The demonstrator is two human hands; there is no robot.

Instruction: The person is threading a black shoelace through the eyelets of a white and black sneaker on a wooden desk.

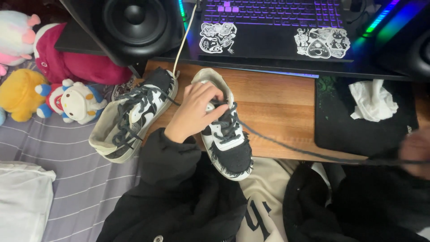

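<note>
Left of my fingers I see plush toys [71,101] on striped bedding [67,170]. Beyond them stand a speaker [134,22] and a purple-lit laptop [273,27]; right, crumpled tissue [371,99] lies on a black mat [340,130].

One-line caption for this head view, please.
Left hand steadies a black-and-white sneaker on a wooden desk while the blurred right hand pulls its dark lace taut.

Light: dim room — purple keyboard [273,11] glow up top | blur: right hand [416,150] motion-smeared
</note>
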